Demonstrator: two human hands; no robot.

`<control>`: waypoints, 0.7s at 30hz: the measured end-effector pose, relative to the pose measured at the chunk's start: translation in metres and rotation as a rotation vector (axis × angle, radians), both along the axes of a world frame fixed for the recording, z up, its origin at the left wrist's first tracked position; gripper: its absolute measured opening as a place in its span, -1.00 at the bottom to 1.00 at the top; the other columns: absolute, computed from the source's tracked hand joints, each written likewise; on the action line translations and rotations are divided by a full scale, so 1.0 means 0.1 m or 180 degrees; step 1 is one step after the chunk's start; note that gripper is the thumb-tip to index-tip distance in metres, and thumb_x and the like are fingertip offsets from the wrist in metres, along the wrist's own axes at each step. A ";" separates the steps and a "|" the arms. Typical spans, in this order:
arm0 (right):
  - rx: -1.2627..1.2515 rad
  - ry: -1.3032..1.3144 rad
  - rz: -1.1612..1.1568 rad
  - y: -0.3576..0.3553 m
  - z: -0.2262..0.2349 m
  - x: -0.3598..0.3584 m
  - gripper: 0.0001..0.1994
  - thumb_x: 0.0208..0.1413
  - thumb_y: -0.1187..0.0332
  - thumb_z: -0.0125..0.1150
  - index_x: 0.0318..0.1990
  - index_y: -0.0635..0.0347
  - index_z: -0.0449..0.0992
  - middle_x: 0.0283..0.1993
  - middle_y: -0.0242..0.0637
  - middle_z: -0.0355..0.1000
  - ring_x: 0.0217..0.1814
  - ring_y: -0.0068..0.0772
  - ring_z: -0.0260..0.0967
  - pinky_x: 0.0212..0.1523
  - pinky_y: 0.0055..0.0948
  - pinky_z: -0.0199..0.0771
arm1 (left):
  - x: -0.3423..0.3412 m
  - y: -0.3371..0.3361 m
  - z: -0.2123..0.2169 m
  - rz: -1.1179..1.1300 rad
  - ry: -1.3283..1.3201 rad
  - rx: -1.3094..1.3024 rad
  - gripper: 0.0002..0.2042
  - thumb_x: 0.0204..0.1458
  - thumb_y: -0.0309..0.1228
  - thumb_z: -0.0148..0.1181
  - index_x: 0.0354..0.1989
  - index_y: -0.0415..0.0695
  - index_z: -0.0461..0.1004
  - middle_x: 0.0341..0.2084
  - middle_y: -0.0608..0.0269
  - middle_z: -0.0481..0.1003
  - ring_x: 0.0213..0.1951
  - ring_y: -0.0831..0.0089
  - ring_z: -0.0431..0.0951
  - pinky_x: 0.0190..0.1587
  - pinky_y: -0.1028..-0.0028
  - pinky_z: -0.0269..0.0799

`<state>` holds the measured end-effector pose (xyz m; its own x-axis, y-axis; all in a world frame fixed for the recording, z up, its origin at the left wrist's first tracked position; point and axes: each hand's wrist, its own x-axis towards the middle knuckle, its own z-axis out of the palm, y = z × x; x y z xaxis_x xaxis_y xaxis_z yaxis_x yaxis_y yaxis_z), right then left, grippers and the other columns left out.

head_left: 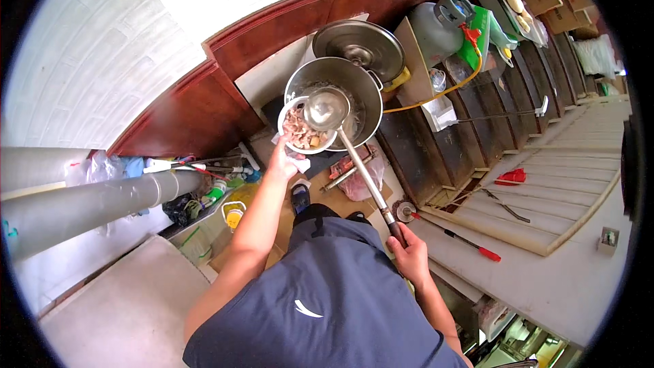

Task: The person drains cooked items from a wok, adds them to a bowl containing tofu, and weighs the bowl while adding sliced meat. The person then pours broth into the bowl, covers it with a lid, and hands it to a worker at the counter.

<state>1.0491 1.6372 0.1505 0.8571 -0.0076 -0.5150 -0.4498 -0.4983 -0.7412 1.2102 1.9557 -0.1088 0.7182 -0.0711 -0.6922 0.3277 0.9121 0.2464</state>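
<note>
My left hand grips a white bowl by its near left side, a white cloth or tissue between fingers and bowl. Pieces of pale pinkish meat and a few yellowish chunks lie in it. Round the dark end of a long-handled metal ladle my right hand is closed. The ladle's round cup overlaps the bowl's far right rim; whether it touches cannot be told. Both are over the near left part of a large metal pot. The pot's contents are mostly hidden.
Behind the pot leans a round metal lid. A grey gas cylinder with a yellow hose stands on the right, beside dark steps. A red-handled tool lies to my right. A thick grey pipe crosses at left.
</note>
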 end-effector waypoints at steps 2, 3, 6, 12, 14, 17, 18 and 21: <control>-0.0944 -0.0358 0.0221 0.05 0.03 -0.04 -0.65 0.12 0.37 0.26 0.08 0.13 0.47 -0.35 -0.24 0.45 -0.37 -0.36 0.41 -0.26 -0.42 0.44 | -0.02 0.00 0.05 -0.0055 -0.0195 -0.0076 -0.60 -0.07 -0.15 0.38 -0.09 0.00 0.47 -0.29 0.32 0.57 -0.38 0.48 0.53 -0.51 0.53 0.31; -0.0938 -0.0357 0.0231 0.06 0.03 -0.05 -0.65 0.12 0.37 0.26 0.08 0.13 0.47 -0.35 -0.24 0.45 -0.37 -0.36 0.41 -0.26 -0.42 0.44 | -0.02 0.00 0.09 -0.0045 -0.0192 -0.0069 -0.60 -0.07 -0.15 0.38 -0.09 0.00 0.47 -0.29 0.32 0.57 -0.38 0.48 0.53 -0.51 0.53 0.31; -0.1637 -0.1032 0.0512 0.08 0.04 -0.09 -0.62 0.09 0.36 0.28 0.09 0.05 0.47 -0.38 -0.17 0.42 -0.38 -0.10 0.44 -0.34 -0.26 0.46 | -0.05 0.00 0.18 -0.0046 -0.0191 0.0060 -0.60 -0.04 -0.14 0.36 -0.07 0.00 0.46 -0.25 0.31 0.57 -0.35 0.48 0.54 -0.53 0.53 0.31; -0.2694 -0.1766 0.0886 -0.06 0.04 -0.18 -0.56 0.02 0.39 0.33 0.11 0.07 0.47 -0.39 -0.20 0.39 -0.44 -0.10 0.42 -0.45 -0.28 0.40 | -0.14 0.08 0.10 -0.0041 -0.0356 -0.0093 -0.59 -0.02 -0.12 0.33 -0.03 -0.01 0.45 -0.21 0.29 0.57 -0.31 0.47 0.54 -0.51 0.54 0.31; -0.2207 -0.1691 0.0776 -0.12 0.01 -0.14 -0.58 0.03 0.39 0.33 0.10 0.11 0.49 -0.42 -0.26 0.40 -0.47 -0.23 0.40 -0.47 -0.35 0.39 | -0.16 0.11 0.10 -0.0001 -0.0367 -0.0023 -0.57 -0.02 -0.11 0.31 -0.01 -0.01 0.45 -0.19 0.28 0.57 -0.29 0.45 0.54 -0.50 0.54 0.32; -0.0954 -0.0995 0.0069 -0.15 -0.15 -0.11 -0.62 0.08 0.37 0.31 0.08 0.19 0.51 -0.46 -0.39 0.40 -0.49 -0.49 0.35 -0.46 -0.48 0.37 | -0.19 0.15 0.15 0.0011 -0.0541 -0.0142 -0.56 -0.03 -0.10 0.32 -0.01 0.00 0.45 -0.18 0.29 0.57 -0.27 0.44 0.55 -0.48 0.54 0.33; -0.0150 -0.0408 -0.0534 -0.15 -0.19 -0.09 -0.63 0.11 0.35 0.29 0.08 0.22 0.52 -0.47 -0.47 0.40 -0.48 -0.62 0.31 -0.45 -0.54 0.36 | -0.21 0.19 0.13 -0.0005 -0.0583 -0.0187 -0.56 -0.04 -0.10 0.33 -0.01 0.00 0.45 -0.16 0.29 0.57 -0.25 0.43 0.55 -0.48 0.53 0.34; 0.0239 -0.0035 -0.0729 -0.02 -0.24 0.22 -0.68 0.26 0.30 0.13 0.05 0.32 0.51 -0.45 -0.54 0.35 -0.46 -0.76 0.21 -0.42 -0.69 0.28 | -0.26 0.27 0.25 0.0236 -0.0602 -0.0270 -0.57 -0.04 -0.13 0.34 -0.02 0.00 0.45 -0.18 0.31 0.54 -0.32 0.46 0.49 -0.50 0.52 0.33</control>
<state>1.0713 1.6349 0.1270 0.8430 -0.1646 -0.5121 -0.5365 -0.3275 -0.7778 1.1841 1.9822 -0.0834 0.8401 -0.0653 -0.5384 0.2141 0.9521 0.2185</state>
